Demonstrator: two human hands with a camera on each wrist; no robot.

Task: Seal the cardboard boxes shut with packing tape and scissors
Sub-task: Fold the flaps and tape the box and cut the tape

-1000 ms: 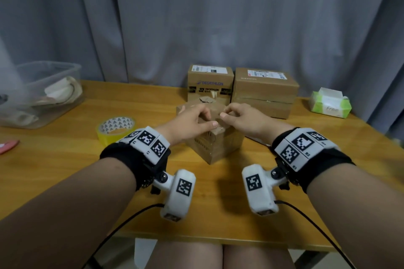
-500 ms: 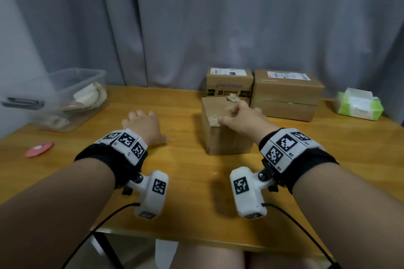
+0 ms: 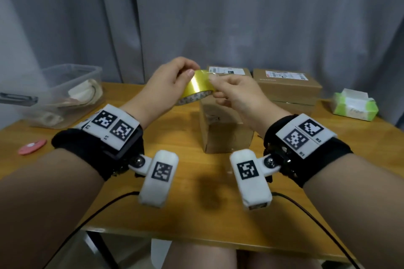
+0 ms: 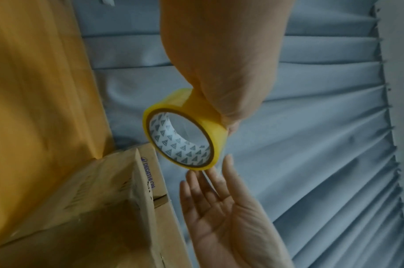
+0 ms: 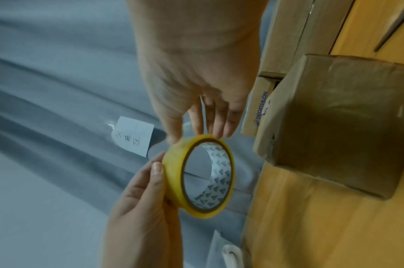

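Nearest, both wrists with marker bands raised above the table (image 3: pixel 131 199). Left hand (image 3: pixel 168 81) grips the yellow tape roll (image 3: pixel 197 85), thumb curled onto the outer band, roll held in the air above the small cardboard box (image 3: pixel 227 131) at table centre. Right hand (image 3: pixel 234 94) is at the roll's right edge; its fingers (image 5: pixel 217 116) are mostly straight and close together, tips touching the rim, thumb just beside. Whether they already pinch a loose tape end is hard to tell, the edge is blurred.

Step in hand, by my read: find and lift the free end of the tape. To do it well, keep the left grip firm on the roll's sides, not over the seam, turn the roll slowly and run a fingernail along the band until it catches, then peel straight out so the strip does not split or fold onto itself.

Farther back two larger boxes (image 3: pixel 286 85) stand by the curtain (image 3: pixel 218 17). Far left a clear plastic bin (image 3: pixel 72 76), left a pink disc (image 3: pixel 32 146), far right a green tissue pack (image 3: pixel 354 105). Scissors not seen.
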